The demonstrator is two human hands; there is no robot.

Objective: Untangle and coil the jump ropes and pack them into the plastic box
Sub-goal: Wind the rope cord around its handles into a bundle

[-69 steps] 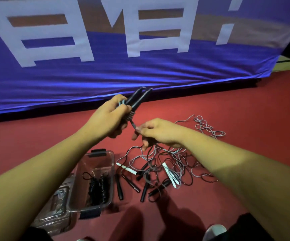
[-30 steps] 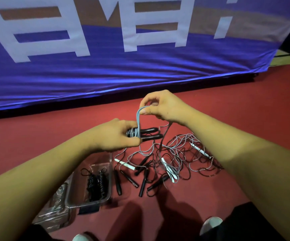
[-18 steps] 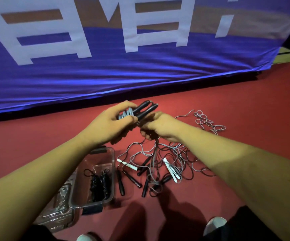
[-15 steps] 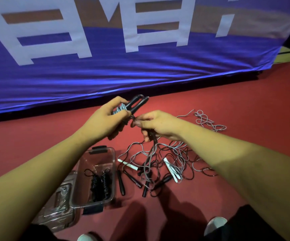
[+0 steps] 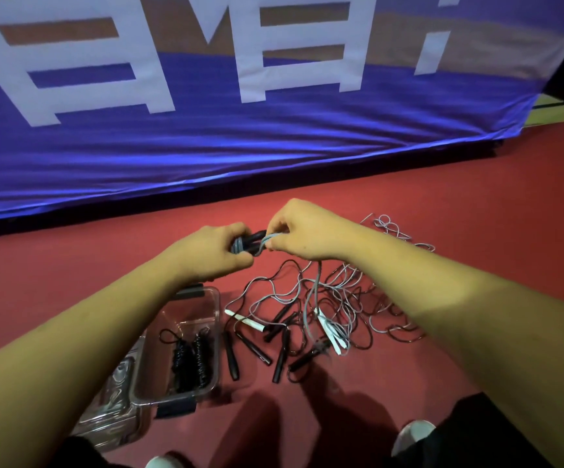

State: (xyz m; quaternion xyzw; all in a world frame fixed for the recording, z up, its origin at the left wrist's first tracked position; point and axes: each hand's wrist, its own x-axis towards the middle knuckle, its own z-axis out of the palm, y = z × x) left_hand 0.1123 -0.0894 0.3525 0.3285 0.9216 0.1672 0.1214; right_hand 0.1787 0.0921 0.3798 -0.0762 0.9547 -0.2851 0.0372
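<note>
Handles (image 5: 257, 236) of one jump rope, two smooth black rods side by side, held in mid-air above the red floor (image 5: 459, 204). I read their long axis as running left to right, free ends tipped slightly away, toward the right hand (image 5: 304, 235). The left hand (image 5: 211, 256) is curled around the near ends and the turns of grey cord (image 5: 239, 246) wound there. The right hand pinches a loop of the same cord between thumb and fingertips, just beside the handle tips. The rest hangs down into the tangle (image 5: 334, 309) of thin grey and dark cords with black and white handles on the floor. The plastic box (image 5: 219, 327), clear and rectangular, stands left of the tangle. A black coiled rope (image 5: 189, 361) lies inside it, long axis pointing away from me.
</note>
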